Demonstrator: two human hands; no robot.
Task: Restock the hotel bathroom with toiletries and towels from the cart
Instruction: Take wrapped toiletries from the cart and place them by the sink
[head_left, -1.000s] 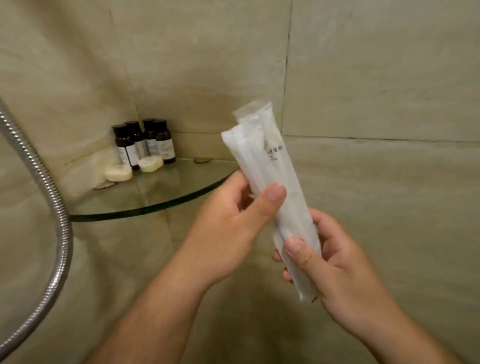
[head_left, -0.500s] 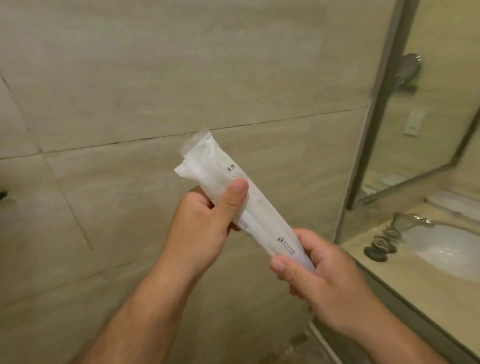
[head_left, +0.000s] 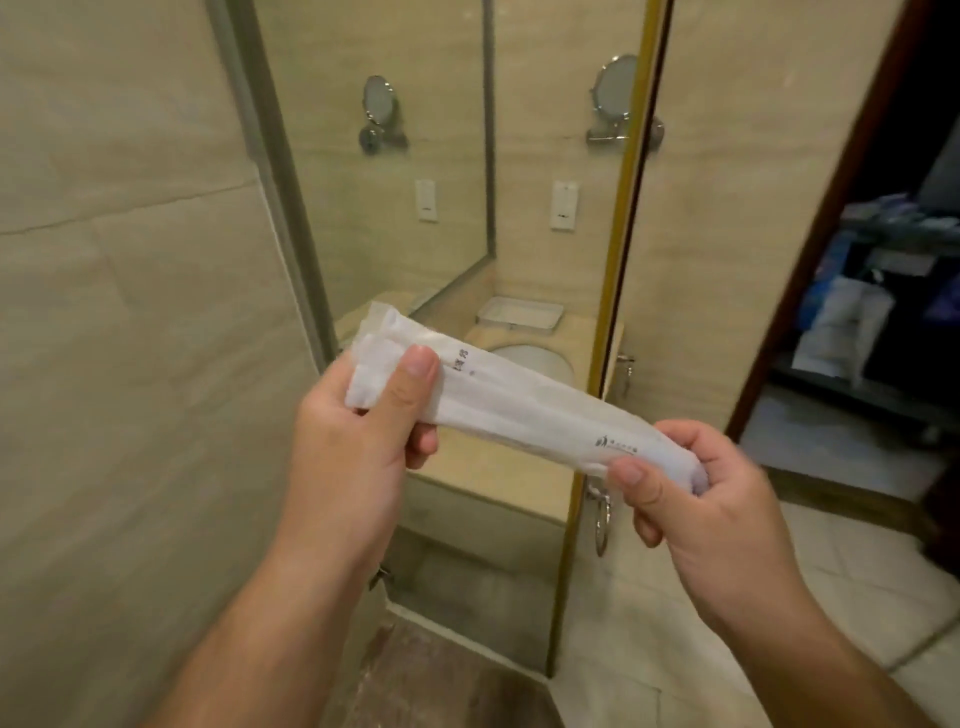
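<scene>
Both hands grip the packets (head_left: 519, 410): left hand (head_left: 358, 436) fingers curled round the left end, right hand (head_left: 691, 493) pinching the right. Carrying step; next, set them on the far desk (head_left: 519, 467), likely its tray (head_left: 519, 314).

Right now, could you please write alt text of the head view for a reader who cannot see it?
Two hands hold a bundle of white toiletry packets, left hand gripping one end, right hand the other. Behind are a sink and tray on a beige counter, and a cart at far right.
</scene>
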